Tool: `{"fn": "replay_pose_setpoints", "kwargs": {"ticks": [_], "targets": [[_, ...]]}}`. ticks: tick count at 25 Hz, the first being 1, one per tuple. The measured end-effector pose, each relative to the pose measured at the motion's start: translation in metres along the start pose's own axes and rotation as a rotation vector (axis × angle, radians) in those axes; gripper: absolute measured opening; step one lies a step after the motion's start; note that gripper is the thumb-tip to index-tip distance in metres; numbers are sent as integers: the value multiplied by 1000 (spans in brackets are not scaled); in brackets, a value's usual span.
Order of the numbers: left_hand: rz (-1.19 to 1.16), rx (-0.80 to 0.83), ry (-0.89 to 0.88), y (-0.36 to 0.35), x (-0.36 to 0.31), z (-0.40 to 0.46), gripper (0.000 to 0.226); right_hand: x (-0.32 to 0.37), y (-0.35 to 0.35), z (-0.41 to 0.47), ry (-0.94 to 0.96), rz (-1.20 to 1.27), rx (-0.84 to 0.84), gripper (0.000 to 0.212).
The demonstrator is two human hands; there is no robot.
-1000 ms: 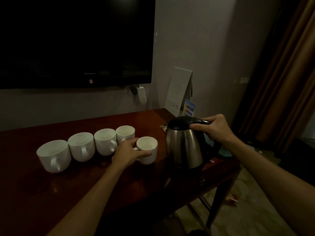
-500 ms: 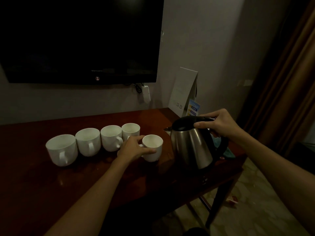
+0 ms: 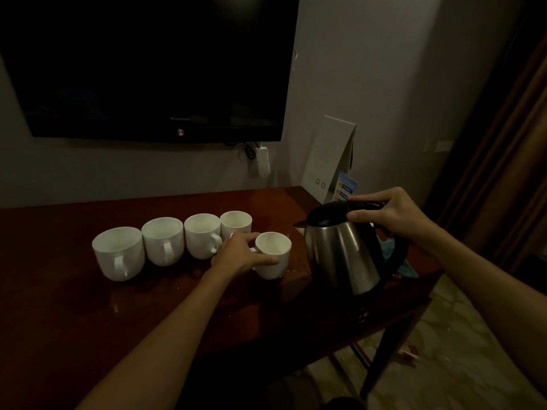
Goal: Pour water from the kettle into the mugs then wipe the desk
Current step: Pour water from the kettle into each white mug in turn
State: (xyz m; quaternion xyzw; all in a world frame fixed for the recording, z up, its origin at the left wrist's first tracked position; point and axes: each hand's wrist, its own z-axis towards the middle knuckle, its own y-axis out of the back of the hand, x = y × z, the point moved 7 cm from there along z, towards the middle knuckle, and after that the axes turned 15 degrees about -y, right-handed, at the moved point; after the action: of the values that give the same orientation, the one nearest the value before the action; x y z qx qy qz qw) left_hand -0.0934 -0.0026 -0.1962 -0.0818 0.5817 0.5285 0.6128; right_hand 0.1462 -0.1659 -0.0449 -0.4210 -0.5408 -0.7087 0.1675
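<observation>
Pouring step: not yet begun, by judgement; the kettle [image 3: 340,247] is tilted a little toward the mugs, and whether its base touches the desk [image 3: 59,291] cannot be told.
Key relation: the spout [image 3: 299,231] points left, just beside and slightly above the rim of the nearest mug [image 3: 273,255]; further tipping along that leftward line would carry the water in.
Right hand [image 3: 390,211]: fingers curled round the black handle [image 3: 364,206] on top of the kettle, thumb along its near side.
Left hand [image 3: 239,255]: thumb and fingers wrapped about the nearest mug's left side, steadying it on the desk.
Nearer hand: the left hand, for the mug; the right hand, for the kettle.
Remaining mugs [image 3: 165,241]: four, in a row to the left, handles toward the viewer.
Materials: kettle of brushed steel, conical, with a black plastic lid; mugs of white glazed ceramic, rounded; desk of glossy dark red wood.
Contents: too dim to tell.
Cloth: a blue cloth [image 3: 407,269] lies behind the kettle, partly hidden.
</observation>
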Motion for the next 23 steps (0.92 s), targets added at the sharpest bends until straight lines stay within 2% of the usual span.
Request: {"fn": "replay_pose_setpoints", "kwargs": {"ticks": [5,10,15,23], "targets": [[-19,-19,-17,0,1,1,94,0,-2,4,22,-1,22,40],[-29,-2,-17,-2,4,5,72,2,-3,8,32,-13,29,32],[-6,15,-49,-3,4,11,66,6,-5,10,37,-36,52,32],[-17,40,-23,-4,9,18,72,-2,-5,22,40,-58,72,38]]}}
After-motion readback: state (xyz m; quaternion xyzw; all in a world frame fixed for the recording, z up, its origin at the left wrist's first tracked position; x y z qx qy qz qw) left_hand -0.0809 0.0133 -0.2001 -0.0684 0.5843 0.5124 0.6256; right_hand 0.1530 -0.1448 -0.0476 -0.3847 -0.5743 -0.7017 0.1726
